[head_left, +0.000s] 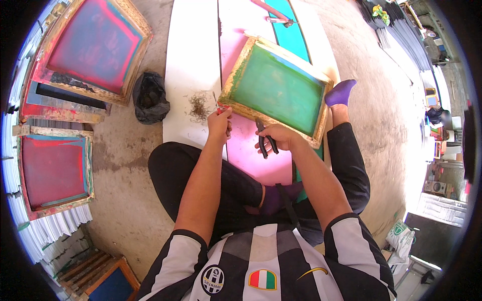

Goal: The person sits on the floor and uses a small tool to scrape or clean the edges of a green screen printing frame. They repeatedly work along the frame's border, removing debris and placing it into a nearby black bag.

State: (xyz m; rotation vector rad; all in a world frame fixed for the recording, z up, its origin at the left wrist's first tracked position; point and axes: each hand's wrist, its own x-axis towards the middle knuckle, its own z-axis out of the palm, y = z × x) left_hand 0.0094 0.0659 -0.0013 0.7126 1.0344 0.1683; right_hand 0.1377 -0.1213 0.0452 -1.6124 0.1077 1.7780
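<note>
A wooden screen-printing frame (278, 93) with green-stained mesh lies tilted across the white, pink and teal boards in front of me. My left hand (219, 124) is closed around a red-handled screwdriver (218, 107), whose thin metal shaft points away beside the frame's left corner. In my right hand (279, 139) are black-handled pliers (267, 145), their jaws pointing away near the frame's front edge. A scattered heap of small thin bits, perhaps staples (200, 106), lies on the white board left of the screwdriver. Beyond the frame rests a hammer (273, 12) with a reddish handle.
A black plastic bag (150, 98) stands left of the boards. Red-and-blue screen frames (95, 47) lean at the far left, with another red-meshed frame (55, 170) below them. My purple-socked foot (341, 93) touches the green frame's right corner. Stacked dark sheets (401, 35) stand at the far right.
</note>
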